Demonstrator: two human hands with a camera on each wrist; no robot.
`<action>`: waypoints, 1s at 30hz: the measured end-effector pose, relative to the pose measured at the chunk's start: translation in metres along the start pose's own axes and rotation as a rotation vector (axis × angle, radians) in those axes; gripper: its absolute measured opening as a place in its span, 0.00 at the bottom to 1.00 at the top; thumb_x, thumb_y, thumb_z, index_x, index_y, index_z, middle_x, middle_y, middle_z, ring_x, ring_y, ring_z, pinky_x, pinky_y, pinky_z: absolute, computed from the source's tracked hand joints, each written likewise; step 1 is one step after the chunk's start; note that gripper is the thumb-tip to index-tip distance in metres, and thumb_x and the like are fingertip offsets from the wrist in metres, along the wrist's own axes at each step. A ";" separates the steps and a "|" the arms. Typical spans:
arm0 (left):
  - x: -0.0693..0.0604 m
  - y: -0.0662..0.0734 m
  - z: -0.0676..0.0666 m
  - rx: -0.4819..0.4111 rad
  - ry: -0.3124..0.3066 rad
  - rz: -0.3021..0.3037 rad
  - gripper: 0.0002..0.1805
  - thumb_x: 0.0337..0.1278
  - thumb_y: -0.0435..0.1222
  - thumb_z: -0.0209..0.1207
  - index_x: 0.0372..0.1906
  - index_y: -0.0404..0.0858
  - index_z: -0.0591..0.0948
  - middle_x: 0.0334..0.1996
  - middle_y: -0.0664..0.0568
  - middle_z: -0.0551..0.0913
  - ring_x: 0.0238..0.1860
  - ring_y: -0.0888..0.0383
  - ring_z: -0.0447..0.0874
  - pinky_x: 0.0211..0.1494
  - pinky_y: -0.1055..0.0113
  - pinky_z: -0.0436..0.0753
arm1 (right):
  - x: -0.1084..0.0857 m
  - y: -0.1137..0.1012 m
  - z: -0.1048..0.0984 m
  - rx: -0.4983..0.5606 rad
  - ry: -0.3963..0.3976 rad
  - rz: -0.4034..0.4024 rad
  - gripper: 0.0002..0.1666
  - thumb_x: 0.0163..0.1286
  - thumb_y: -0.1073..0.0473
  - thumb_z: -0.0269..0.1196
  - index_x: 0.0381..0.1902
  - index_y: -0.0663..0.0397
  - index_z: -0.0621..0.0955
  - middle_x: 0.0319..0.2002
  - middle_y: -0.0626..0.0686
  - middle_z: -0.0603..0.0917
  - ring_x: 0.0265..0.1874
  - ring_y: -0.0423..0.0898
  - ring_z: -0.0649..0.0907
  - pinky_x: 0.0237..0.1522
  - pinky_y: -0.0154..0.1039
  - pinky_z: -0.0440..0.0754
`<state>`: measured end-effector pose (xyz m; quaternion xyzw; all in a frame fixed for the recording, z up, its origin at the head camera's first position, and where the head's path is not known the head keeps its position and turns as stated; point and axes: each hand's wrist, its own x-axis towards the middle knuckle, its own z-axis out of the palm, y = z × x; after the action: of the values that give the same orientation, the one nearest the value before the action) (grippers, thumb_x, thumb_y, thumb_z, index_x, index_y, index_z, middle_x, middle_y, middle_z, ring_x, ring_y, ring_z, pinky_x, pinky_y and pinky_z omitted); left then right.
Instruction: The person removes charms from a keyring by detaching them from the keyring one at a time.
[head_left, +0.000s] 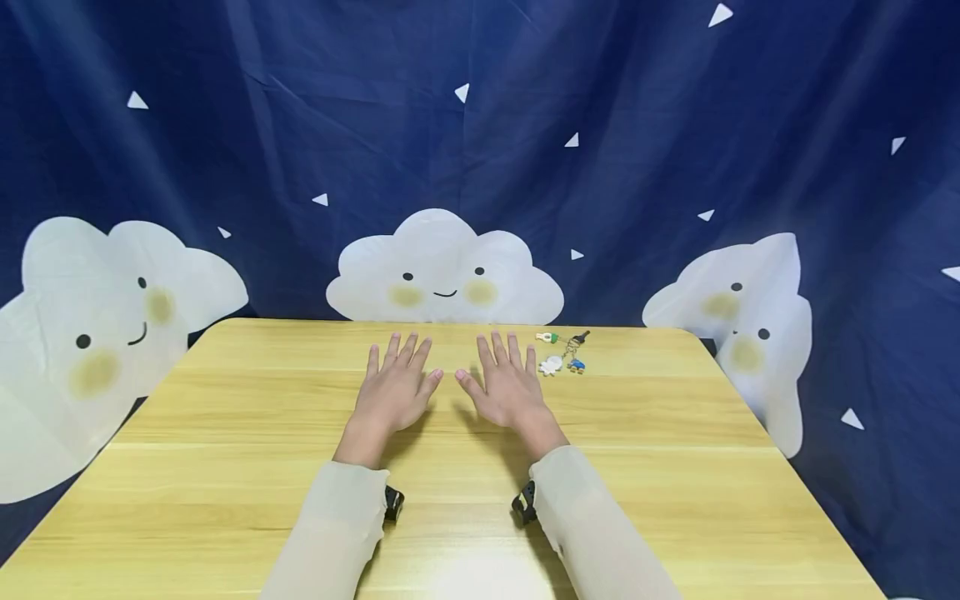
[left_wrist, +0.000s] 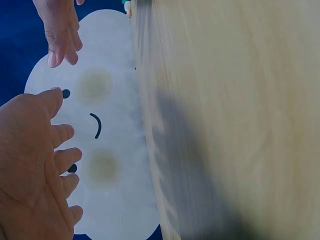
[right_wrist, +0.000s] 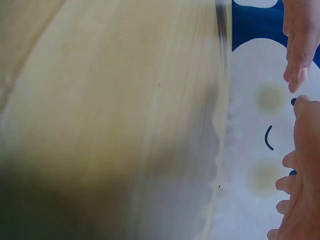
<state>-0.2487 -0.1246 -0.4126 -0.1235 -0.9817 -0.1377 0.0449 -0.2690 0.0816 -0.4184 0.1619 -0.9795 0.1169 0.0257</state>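
Note:
Both hands are held palm down above the wooden table (head_left: 262,417), fingers spread and pointing to its far edge. The left hand (head_left: 393,393) holds nothing; in the left wrist view its palm (left_wrist: 30,160) shows at the left. Its thumb points towards the thumb of the right hand (head_left: 510,392), with a gap between them. Nothing is in the right hand, seen at the right edge of the right wrist view (right_wrist: 305,165). Just right of its fingertips lies a bunch of keys (head_left: 581,337) with a white charm (head_left: 551,364), a blue charm (head_left: 576,365) and a green-and-white charm (head_left: 548,337).
A dark blue curtain (head_left: 450,150) with white triangles hangs behind the table. Smiling white clouds are printed on it, one in the middle (head_left: 442,275), one at the left (head_left: 112,333) and one at the right (head_left: 742,317). Black devices sit at both wrists.

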 end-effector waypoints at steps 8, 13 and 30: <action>0.002 -0.003 0.002 -0.005 0.006 0.011 0.35 0.81 0.55 0.40 0.82 0.43 0.56 0.82 0.41 0.50 0.82 0.39 0.34 0.79 0.37 0.32 | 0.003 0.004 -0.001 0.021 -0.017 -0.002 0.47 0.80 0.32 0.44 0.84 0.50 0.47 0.82 0.57 0.46 0.81 0.58 0.38 0.78 0.63 0.36; 0.009 0.002 0.002 -0.016 -0.002 0.037 0.34 0.80 0.52 0.45 0.80 0.41 0.60 0.80 0.38 0.54 0.81 0.34 0.40 0.79 0.35 0.37 | 0.005 0.015 -0.006 0.007 -0.029 -0.014 0.48 0.80 0.32 0.45 0.83 0.52 0.47 0.82 0.59 0.47 0.81 0.61 0.41 0.77 0.65 0.40; 0.054 0.056 0.004 0.041 -0.107 0.180 0.35 0.78 0.53 0.50 0.80 0.43 0.61 0.79 0.41 0.59 0.79 0.37 0.51 0.79 0.40 0.51 | -0.010 0.088 -0.033 0.026 -0.071 0.015 0.47 0.81 0.37 0.48 0.83 0.57 0.48 0.81 0.65 0.51 0.79 0.67 0.48 0.75 0.71 0.44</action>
<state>-0.2870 -0.0584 -0.3950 -0.2173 -0.9703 -0.1063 0.0069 -0.2874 0.1739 -0.4066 0.1587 -0.9794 0.1242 -0.0120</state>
